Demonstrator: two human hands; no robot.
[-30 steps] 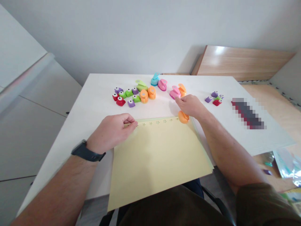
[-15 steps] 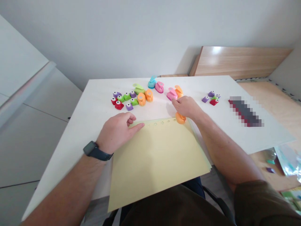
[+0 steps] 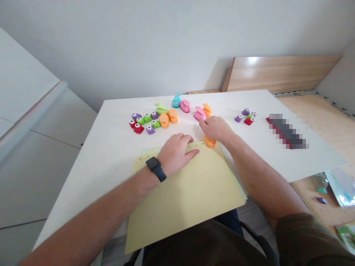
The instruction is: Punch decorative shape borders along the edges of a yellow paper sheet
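A pale yellow sheet of paper (image 3: pixel 188 192) lies on the white table (image 3: pixel 111 140) and hangs over its near edge. Small star holes run along its far edge. My left hand (image 3: pixel 177 152) rests on that far edge, index finger stretched out flat, the other fingers curled; a dark watch is on the wrist. My right hand (image 3: pixel 215 129) is closed over an orange craft punch (image 3: pixel 209 142) that sits on the paper's far right corner.
Several coloured craft punches (image 3: pixel 155 118) lie in a cluster behind the paper, two more (image 3: pixel 203 111) just beyond my right hand, small ones (image 3: pixel 245 116) further right. A blurred dark object (image 3: pixel 287 131) lies at the right. A wooden board (image 3: pixel 277 74) leans at the back.
My left hand has slid right along the paper's far edge, toward my right hand, and its index finger has stretched out. The right hand has stayed on the orange punch.
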